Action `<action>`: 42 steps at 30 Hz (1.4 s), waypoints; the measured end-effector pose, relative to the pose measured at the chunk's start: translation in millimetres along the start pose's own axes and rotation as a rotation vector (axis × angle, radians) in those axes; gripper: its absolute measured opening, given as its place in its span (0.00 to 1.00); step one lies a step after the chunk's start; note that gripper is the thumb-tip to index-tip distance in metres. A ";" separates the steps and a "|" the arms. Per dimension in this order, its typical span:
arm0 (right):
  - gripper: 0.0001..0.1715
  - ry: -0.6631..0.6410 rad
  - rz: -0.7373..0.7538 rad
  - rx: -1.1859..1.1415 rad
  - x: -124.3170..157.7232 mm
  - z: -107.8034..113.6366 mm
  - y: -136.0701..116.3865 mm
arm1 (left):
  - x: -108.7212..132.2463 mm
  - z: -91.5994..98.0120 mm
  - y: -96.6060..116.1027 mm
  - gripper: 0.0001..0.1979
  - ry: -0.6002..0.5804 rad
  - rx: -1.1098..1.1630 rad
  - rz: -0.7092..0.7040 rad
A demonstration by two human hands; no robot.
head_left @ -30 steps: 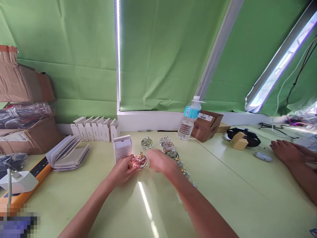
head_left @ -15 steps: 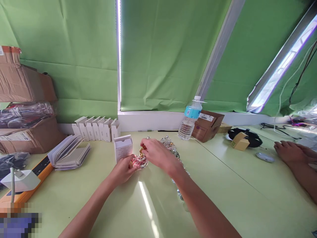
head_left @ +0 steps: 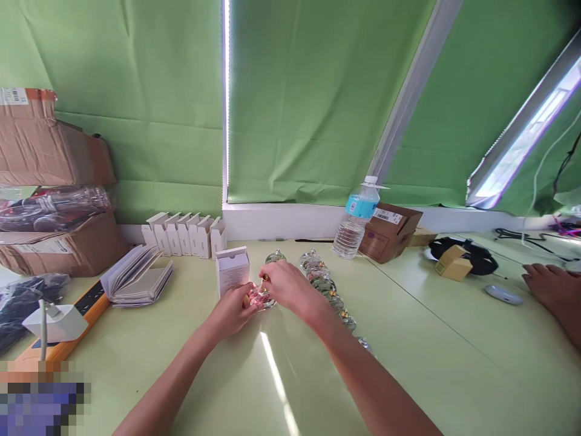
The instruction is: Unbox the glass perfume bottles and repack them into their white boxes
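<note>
A small clear glass bottle with pink in it (head_left: pixel 261 298) stands on the table between my hands. Closed around its left side are the fingers of my left hand (head_left: pixel 235 310). My right hand (head_left: pixel 290 289) pinches the gold top of the same bottle from the right; its fingers partly hide that top. Just behind my left hand stands a white printed box (head_left: pixel 232 270), upright and touching or very near the fingers. Another glass bottle, greenish (head_left: pixel 275 256), shows behind my right hand. A row of similar glass bottles (head_left: pixel 323 282) runs along my right forearm, which covers some of them.
Several upright white boxes (head_left: pixel 186 235) line the back wall. Flat folded cartons (head_left: pixel 144 283) and an orange power strip (head_left: pixel 31 357) lie left. A water bottle (head_left: pixel 356 219), brown box (head_left: pixel 385 233), mouse (head_left: pixel 503 295) and another person's hand (head_left: pixel 554 292) are right.
The view has shifted slightly, so the scene sits farther right. My right forearm uncovers more of the bottle row and the greenish bottle behind. Both hands stay on the pink bottle.
</note>
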State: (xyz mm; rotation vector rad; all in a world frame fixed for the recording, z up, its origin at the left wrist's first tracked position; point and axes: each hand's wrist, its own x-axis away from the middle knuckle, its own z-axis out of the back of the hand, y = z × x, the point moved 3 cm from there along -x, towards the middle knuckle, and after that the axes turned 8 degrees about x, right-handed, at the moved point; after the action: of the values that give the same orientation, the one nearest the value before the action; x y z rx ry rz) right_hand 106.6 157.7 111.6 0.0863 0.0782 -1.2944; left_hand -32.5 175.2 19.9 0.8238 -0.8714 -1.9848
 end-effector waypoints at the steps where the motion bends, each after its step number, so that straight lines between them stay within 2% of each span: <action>1: 0.11 -0.006 -0.005 -0.006 0.3 0.4 0.0 | 0.2 0.1 0.9 0.14 0.001 -0.006 0.000; 9: 0.10 -0.064 0.000 -0.071 2.8 -2.6 4.5 | -0.7 3.7 5.2 0.11 -0.062 -0.075 0.038; 12: 0.06 -0.106 -0.006 -0.076 2.1 -8.6 6.7 | 1.7 15.2 13.8 0.14 -0.105 -0.090 0.049; 14: 0.07 -0.115 0.001 -0.086 1.2 -11.9 7.2 | 3.5 27.9 26.3 0.18 -0.112 -0.107 0.064; 15: 0.09 -0.115 0.004 -0.090 0.6 -13.1 7.3 | 4.1 34.8 34.3 0.17 -0.112 -0.119 0.071; 17: 0.11 -0.106 0.010 -0.094 -0.5 -14.7 7.3 | 3.9 50.1 51.8 0.14 -0.042 -0.250 0.054; 19: 0.10 -0.092 0.010 -0.092 -1.5 -15.4 7.6 | 2.8 65.2 66.5 0.11 0.138 -0.448 -0.022; 21: 0.08 -0.079 0.009 -0.087 -2.4 -15.5 8.1 | 2.2 75.0 70.5 0.10 0.293 -0.634 -0.087; 23: 0.07 -0.076 0.015 -0.086 -2.9 -15.7 8.8 | 1.5 78.6 62.6 0.14 0.349 -0.760 -0.139; 25: 0.07 -0.076 0.024 -0.086 -3.3 -16.0 9.3 | 0.1 78.2 47.6 0.19 0.307 -0.800 -0.170; 29: 0.07 -0.067 0.026 -0.092 -3.3 -16.4 9.7 | -3.1 78.9 24.7 0.23 0.254 -0.735 -0.144; 33: 0.08 -0.059 0.018 -0.106 -3.3 -17.3 9.9 | -6.7 82.6 19.4 0.24 0.248 -0.659 -0.093; 38: 0.11 -0.077 0.019 -0.122 -4.7 -20.9 11.3 | -7.9 85.5 16.3 0.16 0.238 -0.532 -0.074; 42: 0.12 -0.091 0.029 -0.132 -4.5 -22.0 11.3 | -7.5 85.0 15.1 0.20 0.235 -0.485 -0.056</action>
State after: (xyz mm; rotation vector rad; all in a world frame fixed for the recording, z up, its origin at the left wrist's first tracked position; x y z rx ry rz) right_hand 116.1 167.4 90.5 -0.0843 0.0840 -1.2592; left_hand -89.7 198.7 80.6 0.7772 -0.2157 -1.9787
